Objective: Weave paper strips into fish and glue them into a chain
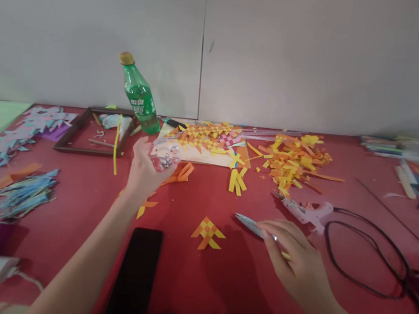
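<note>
My left hand [145,169] is raised over the red table [178,276] with its fingers closed on a small clear bag of googly eyes [164,155]. My right hand [293,255] rests low on the table, fingers closed around a pair of scissors [250,225] whose blades point left. A small woven orange and yellow paper fish [207,233] lies between my hands. A black phone [135,276] lies flat near the front edge, beside my left forearm.
A green bottle [140,95] stands at the back by a dark frame [81,132]. Woven paper pieces [212,138] and orange-yellow scraps [294,160] lie behind. A glue gun [305,211] and black cable [366,255] lie right. Blue strips [25,194] lie left.
</note>
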The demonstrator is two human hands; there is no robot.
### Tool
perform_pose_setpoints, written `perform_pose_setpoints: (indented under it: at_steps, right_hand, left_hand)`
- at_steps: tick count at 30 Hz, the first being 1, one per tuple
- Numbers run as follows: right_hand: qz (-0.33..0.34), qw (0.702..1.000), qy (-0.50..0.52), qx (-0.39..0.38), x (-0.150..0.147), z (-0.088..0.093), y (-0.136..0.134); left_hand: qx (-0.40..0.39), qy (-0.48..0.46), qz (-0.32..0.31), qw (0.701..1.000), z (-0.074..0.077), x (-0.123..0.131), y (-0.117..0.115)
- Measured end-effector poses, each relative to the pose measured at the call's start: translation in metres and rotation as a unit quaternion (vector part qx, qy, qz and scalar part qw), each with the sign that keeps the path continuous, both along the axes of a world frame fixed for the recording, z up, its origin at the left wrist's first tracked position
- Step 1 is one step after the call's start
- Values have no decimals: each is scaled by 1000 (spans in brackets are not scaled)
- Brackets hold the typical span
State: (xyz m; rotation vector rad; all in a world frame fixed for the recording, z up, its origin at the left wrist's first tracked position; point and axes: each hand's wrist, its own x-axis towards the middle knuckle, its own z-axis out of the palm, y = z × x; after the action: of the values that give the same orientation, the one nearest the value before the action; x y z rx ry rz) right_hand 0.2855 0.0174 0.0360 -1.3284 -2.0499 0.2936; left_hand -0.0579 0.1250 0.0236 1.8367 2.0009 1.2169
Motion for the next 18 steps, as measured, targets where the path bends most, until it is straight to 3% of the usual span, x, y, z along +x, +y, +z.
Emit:
perform_pose_setpoints:
  at_steps: [4,8,14,18]
  right_hand:
    - [-18,1000,-5,4,6,-7,-5]
    - [25,1000,-10,9,-6,-12,0]
    - [104,994,-13,-40,-36,3,37]
    - [148,987,5,-68,-47,10,59]
  left_hand:
    - [28,-8,-56,998,4,15,-37]
    - [5,22,-102,994,3,31,-59]
    - [-24,-7,-215,976,-4,61,-71]
    - [53,-44,-281,957,-19,72,-72]
